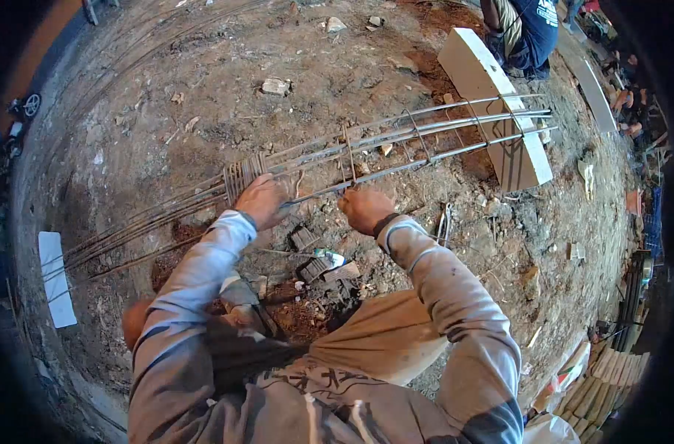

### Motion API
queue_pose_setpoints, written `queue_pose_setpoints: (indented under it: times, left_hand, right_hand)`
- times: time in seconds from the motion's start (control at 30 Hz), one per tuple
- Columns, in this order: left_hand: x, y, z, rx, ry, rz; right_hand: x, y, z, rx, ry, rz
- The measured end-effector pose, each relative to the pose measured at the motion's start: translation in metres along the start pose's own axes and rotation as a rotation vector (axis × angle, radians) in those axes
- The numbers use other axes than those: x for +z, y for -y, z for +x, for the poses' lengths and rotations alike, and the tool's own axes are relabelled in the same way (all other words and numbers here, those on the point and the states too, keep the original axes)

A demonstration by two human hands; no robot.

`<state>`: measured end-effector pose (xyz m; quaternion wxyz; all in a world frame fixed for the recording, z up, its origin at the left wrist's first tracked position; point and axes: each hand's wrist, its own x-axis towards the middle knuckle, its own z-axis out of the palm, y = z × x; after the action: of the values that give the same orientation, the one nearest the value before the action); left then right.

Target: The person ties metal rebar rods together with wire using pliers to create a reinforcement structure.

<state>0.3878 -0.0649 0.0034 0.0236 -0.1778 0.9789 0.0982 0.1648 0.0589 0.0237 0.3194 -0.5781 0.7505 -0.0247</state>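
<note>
A long cage of steel bars (pixel 440 154) runs across the view, with square wire stirrups (pixel 349 154) spaced along its right part. More stirrups (pixel 240 177) are bunched together just beyond my left hand (pixel 264 200), which is closed around something at the near bar; its fingertips are partly hidden. My right hand (pixel 366 210) is closed just below the near bar, beside a stirrup, and what its fingers hold is too small to make out. The cage's right end rests on a white block (pixel 525 159), and its left end lies over another white block (pixel 54 255).
Pliers (pixel 446 222) lie on the dirt right of my right hand. Broken pieces (pixel 340 271) and a small packet (pixel 329 257) are between my knees. A crouching person (pixel 529 33) is beyond the right block. Stacked wood (pixel 603 392) stands at the lower right.
</note>
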Motion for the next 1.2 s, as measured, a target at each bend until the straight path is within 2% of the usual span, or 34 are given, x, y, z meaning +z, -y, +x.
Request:
queue_pose_setpoints:
  times: [0.07, 0.1, 0.13, 0.23, 0.33, 0.37, 0.4, 0.47, 0.5, 0.53, 0.57, 0.63, 0.7, 0.8, 0.83, 0.87, 0.93, 1.0, 1.07, 1.1, 1.13, 1.2]
  left_hand:
    - [0.003, 0.009, -0.011, -0.042, 0.036, -0.036]
    - [0.012, 0.022, -0.018, 0.015, 0.03, 0.07]
    - [0.023, 0.035, -0.026, 0.075, 0.026, 0.172]
    - [0.045, 0.077, -0.061, 0.042, 0.041, 0.11]
    - [0.012, 0.078, -0.103, -0.018, 0.115, 0.16]
    - [0.016, 0.092, -0.119, -0.148, 0.354, 0.194]
    - [0.021, 0.101, -0.137, -0.174, 0.364, 0.204]
    - [0.013, 0.097, -0.154, -0.185, 0.58, 0.398]
    - [0.011, 0.097, -0.156, -0.325, 0.63, 0.309]
    - [0.009, 0.095, -0.154, -0.333, 0.639, 0.313]
    - [0.009, 0.091, -0.151, -0.377, 0.613, 0.34]
    - [0.01, 0.079, -0.146, -0.452, 0.595, 0.358]
    - [0.005, 0.076, -0.143, -0.473, 0.376, 0.273]
    - [0.045, 0.087, -0.149, -0.792, 0.263, 0.13]
    - [0.045, 0.077, -0.148, -0.816, 0.121, 0.061]
    - [0.043, 0.071, -0.148, -0.837, 0.128, 0.065]
    - [0.037, 0.065, -0.147, -0.806, -0.173, -0.137]
    - [0.053, 0.074, -0.16, -0.784, -0.231, -0.092]
    - [0.027, 0.05, -0.147, -1.174, -0.516, -0.094]
    - [0.064, 0.066, -0.166, -1.124, -0.584, 0.062]
    - [0.061, 0.061, -0.171, -1.12, -0.593, 0.066]
    - [0.061, 0.058, -0.166, -1.239, -0.396, 0.146]
  right_hand:
    - [0.009, -0.007, 0.005, -0.142, 0.005, 0.002]
    - [0.01, -0.008, 0.007, -0.16, 0.008, 0.027]
    - [0.006, -0.006, 0.008, -0.155, 0.016, 0.03]
    - [-0.011, 0.0, 0.002, -0.109, 0.041, 0.101]
    - [-0.022, -0.009, -0.007, -0.283, 0.007, 0.109]
    - [-0.017, -0.017, -0.006, -0.248, -0.009, 0.131]
    - [-0.012, -0.024, -0.007, -0.21, -0.027, 0.15]
    - [-0.017, -0.034, -0.016, -0.277, 0.01, 0.096]
    - [-0.006, -0.047, -0.014, -0.25, -0.042, 0.13]
    - [0.001, -0.053, -0.011, -0.217, -0.096, 0.168]
    - [-0.011, -0.048, -0.016, -0.144, -0.013, 0.186]
    - [-0.002, -0.052, -0.014, -0.191, -0.001, 0.222]
    - [0.0, -0.042, -0.016, -0.227, -0.041, 0.235]
    - [-0.009, -0.024, -0.026, -0.327, 0.137, 0.366]
    - [-0.007, -0.023, -0.027, -0.352, 0.155, 0.37]
    - [-0.005, -0.024, -0.029, -0.402, 0.127, 0.381]
    - [-0.004, -0.03, -0.024, -0.462, 0.102, 0.395]
    - [-0.001, -0.036, -0.019, -0.375, 0.1, 0.407]
    - [-0.003, -0.047, -0.02, -0.384, 0.03, 0.475]
    - [-0.014, -0.05, -0.024, -0.349, 0.019, 0.375]
    - [-0.024, -0.054, -0.029, -0.313, 0.01, 0.264]
    - [-0.039, -0.061, -0.04, -0.238, -0.014, 0.21]
